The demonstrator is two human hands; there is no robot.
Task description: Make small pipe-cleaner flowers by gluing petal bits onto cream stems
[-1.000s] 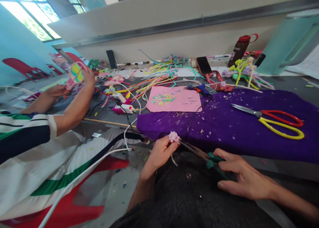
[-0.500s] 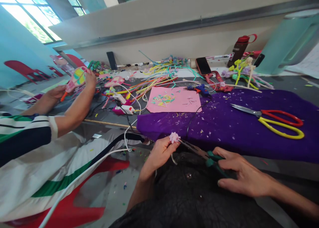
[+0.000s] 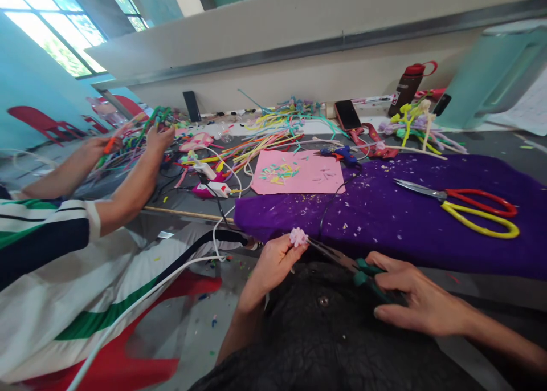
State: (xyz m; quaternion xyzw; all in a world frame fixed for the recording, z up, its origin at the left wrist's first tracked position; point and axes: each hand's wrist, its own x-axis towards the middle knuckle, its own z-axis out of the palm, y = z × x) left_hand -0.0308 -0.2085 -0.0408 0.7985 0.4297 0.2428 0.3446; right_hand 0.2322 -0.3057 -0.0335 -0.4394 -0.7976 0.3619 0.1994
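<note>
Two hands of the co-worker (image 3: pixel 161 138): changed most; the right one has gone to a bunch of green strands (image 3: pixel 164 117), the left one holds an orange piece (image 3: pixel 111 145); the round pink-and-yellow face shown earlier is no longer seen; I judge this has no bearing on the flower work.
Power strip (image 3: pixel 212 190): on the counter (image 3: pixel 182 203); a white cable (image 3: pixel 220 256) drops past the near edge.
Left hand (image 3: pixel 273 265): placed as before; grip pinched on the pink flower.
Pink flower (image 3: pixel 298 237): over the lap, at the near edge of the purple cloth (image 3: pixel 384 214); the pale strand hanging beneath it has shrunk to a short tip; drawn up or turned behind the hand, I cannot tell.
Pink sheet (image 3: pixel 305 187): flat behind the flower; bears short coloured snippets.
Black cord (image 3: pixel 325 211): crosses the cloth; probably the nearest snag.
Green-handled tool (image 3: pixel 367 267): tips still at the flower's right side; what they pinch is too small to tell; so little progress shows.
Right hand (image 3: pixel 410 300): grip wrapped round the tool's handles, thumb below.
Scissors (image 3: pixel 445 196): lying on the cloth; well apart from both hands; not in the way.
</note>
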